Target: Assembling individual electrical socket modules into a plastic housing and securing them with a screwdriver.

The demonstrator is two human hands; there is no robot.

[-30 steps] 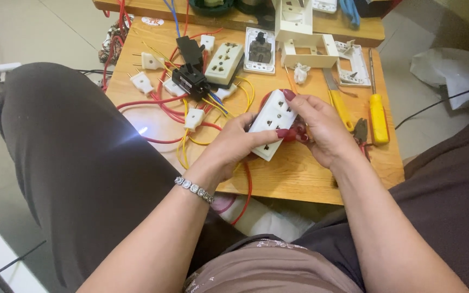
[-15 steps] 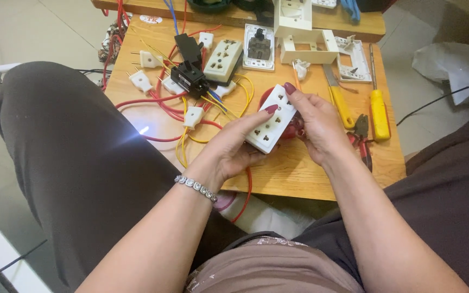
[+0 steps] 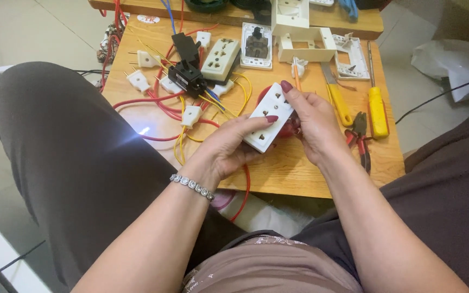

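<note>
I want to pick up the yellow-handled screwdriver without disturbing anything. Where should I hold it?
Grip the yellow-handled screwdriver by its thick handle, from above: it lies flat on the wooden table, handle toward you. Stay on its right side; the pliers lie close on its left.

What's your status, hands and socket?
Left hand and right hand both grip white socket plate above wooden table. Red wires nearby, nothing blocking.

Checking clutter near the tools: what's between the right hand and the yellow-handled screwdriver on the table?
In the head view, a yellow-handled knife and red-handled pliers lie on the wooden table between the right hand and the yellow-handled screwdriver.
</note>
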